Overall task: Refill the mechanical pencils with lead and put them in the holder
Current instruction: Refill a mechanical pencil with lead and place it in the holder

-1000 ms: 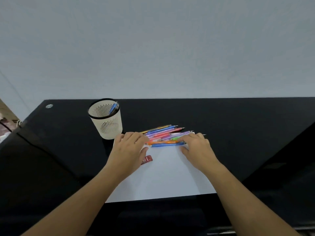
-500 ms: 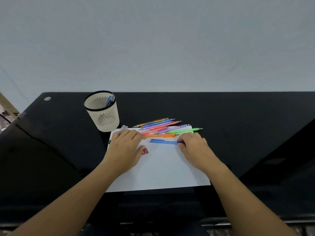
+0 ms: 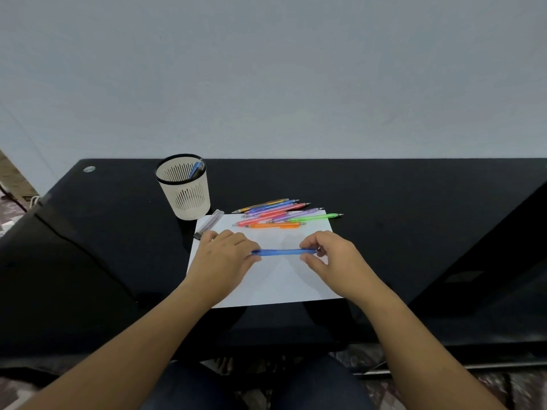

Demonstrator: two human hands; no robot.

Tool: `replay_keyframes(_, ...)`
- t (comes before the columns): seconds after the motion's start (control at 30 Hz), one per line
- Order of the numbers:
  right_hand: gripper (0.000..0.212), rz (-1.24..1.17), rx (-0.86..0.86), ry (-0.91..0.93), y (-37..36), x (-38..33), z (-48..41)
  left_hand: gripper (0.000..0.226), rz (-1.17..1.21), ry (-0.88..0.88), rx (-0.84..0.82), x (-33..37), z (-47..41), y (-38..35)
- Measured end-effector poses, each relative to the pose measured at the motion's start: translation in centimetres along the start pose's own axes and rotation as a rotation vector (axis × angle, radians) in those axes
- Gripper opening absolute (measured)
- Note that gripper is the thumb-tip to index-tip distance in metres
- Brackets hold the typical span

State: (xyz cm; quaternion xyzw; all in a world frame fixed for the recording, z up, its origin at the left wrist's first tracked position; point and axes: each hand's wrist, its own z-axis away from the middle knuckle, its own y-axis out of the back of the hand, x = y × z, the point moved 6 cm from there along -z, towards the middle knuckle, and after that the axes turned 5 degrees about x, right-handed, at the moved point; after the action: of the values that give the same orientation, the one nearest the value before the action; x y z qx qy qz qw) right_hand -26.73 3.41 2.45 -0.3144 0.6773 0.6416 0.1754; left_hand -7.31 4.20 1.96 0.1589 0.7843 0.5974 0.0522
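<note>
One blue pencil [image 3: 196,169] already stood in the holder [image 3: 185,187], so the job looked barely begun. Just right of the holder a pile of pencils [image 3: 281,216] waited along the far edge of the paper [image 3: 275,279], and the lead case [image 3: 209,224] lay beside the holder's base. Nearer than the holder, over the paper, the left hand [image 3: 225,255] and right hand [image 3: 331,255] each pinched one end of another blue pencil [image 3: 279,252], held level between closed fingertips.

Holder [image 3: 185,190] left of pencils [image 3: 278,214], prob. behind paper [image 3: 275,279].
</note>
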Motion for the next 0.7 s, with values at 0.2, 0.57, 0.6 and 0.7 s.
replay_keyframes(0.2,0.013,-0.305,0.121,-0.043,0.9,-0.4,0.7,0.041,-0.024,0.081,-0.02,-1.6,0.7,-0.1)
replay_keyframes(0.57,0.034,0.244,0.074,0.21,-0.7,-2.7,-0.5,0.039,0.005,0.072,0.07,-2.3,1.4,-0.1)
replay_keyframes(0.6,0.036,0.317,0.044,0.233,-1.2,-2.7,-0.6,0.039,-0.001,0.074,0.07,-2.5,1.5,-0.1)
replay_keyframes(0.7,0.042,0.442,-0.07,0.242,-2.5,-2.3,-0.8,0.037,-0.023,0.078,0.078,-3.1,1.7,-0.2)
